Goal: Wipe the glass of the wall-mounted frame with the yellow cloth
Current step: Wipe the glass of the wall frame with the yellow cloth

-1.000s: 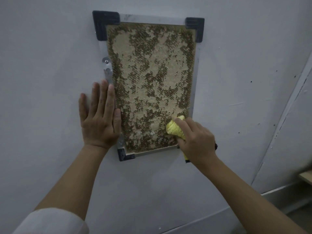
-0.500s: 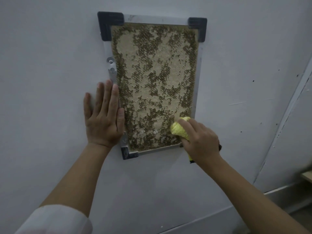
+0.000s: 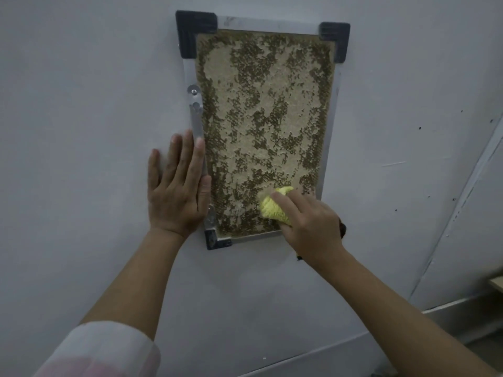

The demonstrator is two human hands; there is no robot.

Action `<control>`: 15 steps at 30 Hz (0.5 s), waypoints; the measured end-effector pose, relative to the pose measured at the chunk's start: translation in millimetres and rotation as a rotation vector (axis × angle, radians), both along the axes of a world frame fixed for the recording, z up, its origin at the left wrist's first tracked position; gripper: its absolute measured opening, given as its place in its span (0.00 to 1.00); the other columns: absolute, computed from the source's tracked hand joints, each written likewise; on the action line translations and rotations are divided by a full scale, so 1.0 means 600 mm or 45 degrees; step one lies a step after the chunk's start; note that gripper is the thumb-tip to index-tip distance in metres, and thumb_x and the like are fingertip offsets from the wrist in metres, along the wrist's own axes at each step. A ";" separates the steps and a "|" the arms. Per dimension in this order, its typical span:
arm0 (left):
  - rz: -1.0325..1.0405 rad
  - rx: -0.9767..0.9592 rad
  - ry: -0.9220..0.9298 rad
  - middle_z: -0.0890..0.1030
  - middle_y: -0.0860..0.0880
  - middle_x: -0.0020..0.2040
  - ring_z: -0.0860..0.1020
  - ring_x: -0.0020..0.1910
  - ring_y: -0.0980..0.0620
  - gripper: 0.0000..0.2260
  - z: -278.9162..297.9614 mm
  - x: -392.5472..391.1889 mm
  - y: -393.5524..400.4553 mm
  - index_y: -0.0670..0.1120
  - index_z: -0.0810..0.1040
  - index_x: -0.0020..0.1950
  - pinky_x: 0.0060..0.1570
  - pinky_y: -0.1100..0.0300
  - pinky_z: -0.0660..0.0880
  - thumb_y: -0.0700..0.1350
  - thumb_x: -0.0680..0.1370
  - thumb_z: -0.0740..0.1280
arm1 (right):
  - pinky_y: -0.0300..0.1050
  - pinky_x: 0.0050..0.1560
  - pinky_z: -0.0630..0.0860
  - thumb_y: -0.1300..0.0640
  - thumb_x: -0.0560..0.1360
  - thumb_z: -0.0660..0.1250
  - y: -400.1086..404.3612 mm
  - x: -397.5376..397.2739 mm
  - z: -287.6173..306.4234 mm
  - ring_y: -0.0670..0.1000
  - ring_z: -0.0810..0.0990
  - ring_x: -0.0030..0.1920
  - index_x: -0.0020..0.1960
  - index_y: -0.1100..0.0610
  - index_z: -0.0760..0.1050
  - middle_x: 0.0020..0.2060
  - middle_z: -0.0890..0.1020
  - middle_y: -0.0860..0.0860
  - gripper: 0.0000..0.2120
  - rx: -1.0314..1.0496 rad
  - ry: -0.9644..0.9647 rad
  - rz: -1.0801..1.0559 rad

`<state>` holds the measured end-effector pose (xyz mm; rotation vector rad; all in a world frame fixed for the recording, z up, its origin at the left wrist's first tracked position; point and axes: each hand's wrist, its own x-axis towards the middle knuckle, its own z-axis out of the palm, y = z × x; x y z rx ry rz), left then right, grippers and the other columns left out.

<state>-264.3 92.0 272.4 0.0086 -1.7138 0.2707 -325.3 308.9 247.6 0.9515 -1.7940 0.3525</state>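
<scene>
Wall-mounted frame (image 3: pixel 336 85) hangs on a pale wall (image 3: pixel 81 77), tall and narrow, thin metal edges with dark corner caps. Behind the glass (image 3: pixel 266 118) sits a mottled tan and olive-brown panel.

Right hand (image 3: pixel 310 224) works low on the glass, near the bottom right corner. Its fingers are curled round the yellow cloth (image 3: pixel 272 206), bunched into a wad, forefinger laid over the top and pressing it to the pane. Only part of the wad shows — the rest is under the palm.

Left hand (image 3: pixel 177 191) lies flat, fingers straight and together, gripping nothing. Palm rests on the wall, forefinger and thumb along the frame's left rail, just below a small screwed bracket (image 3: pixel 193 91). It looks like a brace to stop the frame shifting.

Handling, as I judge it:
- Cloth is soft, light, knobbly-textured; it crushes to any shape. Best held bunched as now, with a fingertip or two behind the working face.
- Glass is stiff, smooth and breakable — moderate, even pressure, nothing sharp at the edges.
- Frame looks light and thinly fixed, so steadying the rail makes sense; the corner caps could catch the cloth.
</scene>
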 end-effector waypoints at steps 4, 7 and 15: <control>-0.009 -0.002 0.021 0.60 0.44 0.70 0.45 0.74 0.56 0.21 0.000 0.000 0.002 0.40 0.58 0.72 0.71 0.52 0.45 0.46 0.80 0.52 | 0.41 0.25 0.72 0.65 0.56 0.78 0.024 -0.006 -0.014 0.57 0.81 0.33 0.52 0.61 0.79 0.39 0.82 0.57 0.24 -0.031 -0.064 -0.054; -0.007 -0.011 0.021 0.60 0.44 0.70 0.45 0.74 0.56 0.21 0.000 0.002 0.002 0.40 0.58 0.72 0.71 0.52 0.46 0.46 0.80 0.52 | 0.42 0.26 0.73 0.65 0.55 0.79 0.005 0.004 -0.005 0.58 0.81 0.35 0.52 0.63 0.79 0.40 0.82 0.59 0.25 -0.110 -0.080 -0.020; -0.026 0.006 0.014 0.61 0.44 0.70 0.46 0.74 0.56 0.21 -0.001 0.002 0.001 0.39 0.59 0.72 0.71 0.51 0.47 0.46 0.80 0.53 | 0.43 0.26 0.74 0.64 0.66 0.67 -0.025 0.011 -0.009 0.57 0.80 0.34 0.54 0.61 0.79 0.38 0.81 0.56 0.16 0.031 0.064 0.051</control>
